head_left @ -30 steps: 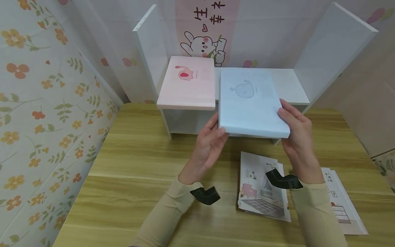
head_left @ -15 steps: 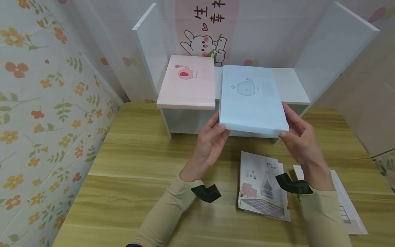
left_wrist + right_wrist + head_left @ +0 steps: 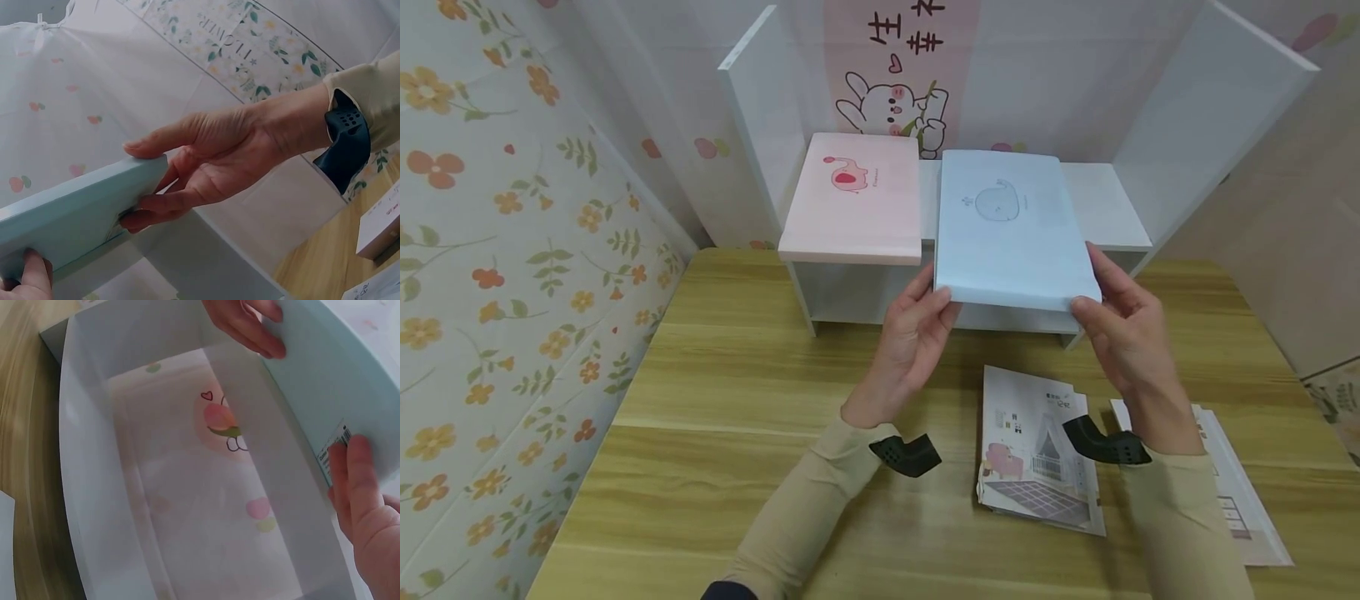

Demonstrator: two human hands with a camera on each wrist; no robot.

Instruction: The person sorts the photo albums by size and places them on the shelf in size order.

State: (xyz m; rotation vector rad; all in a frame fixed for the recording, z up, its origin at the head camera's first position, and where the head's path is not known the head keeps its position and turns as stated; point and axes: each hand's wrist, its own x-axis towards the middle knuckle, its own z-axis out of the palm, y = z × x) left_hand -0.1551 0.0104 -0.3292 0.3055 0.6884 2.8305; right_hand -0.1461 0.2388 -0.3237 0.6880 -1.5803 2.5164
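A thick light blue book (image 3: 1011,242) with a whale drawing is held above the white shelf, beside a pink elephant book (image 3: 853,200). My left hand (image 3: 913,337) grips its near left corner, thumb on the edge and fingers underneath. At the near right corner, my right hand (image 3: 1131,350) holds it the same way. The right wrist view shows a barcode label (image 3: 334,450) on the underside, partly covered by my right fingers (image 3: 362,469). The left wrist view shows my right hand (image 3: 212,156) on the book's end. The pink book lies flat on the shelf top.
The white shelf (image 3: 1105,200) has tall side panels (image 3: 1213,125) rising left and right, with an open compartment below. Printed booklets (image 3: 1037,450) lie on the wooden table (image 3: 722,417) between my forearms. More printed sheets (image 3: 1243,508) lie partly under my right forearm.
The light blue book has moved slightly away from me, toward the shelf's back. My right hand has shifted its hold from the book's right side to its near right corner.
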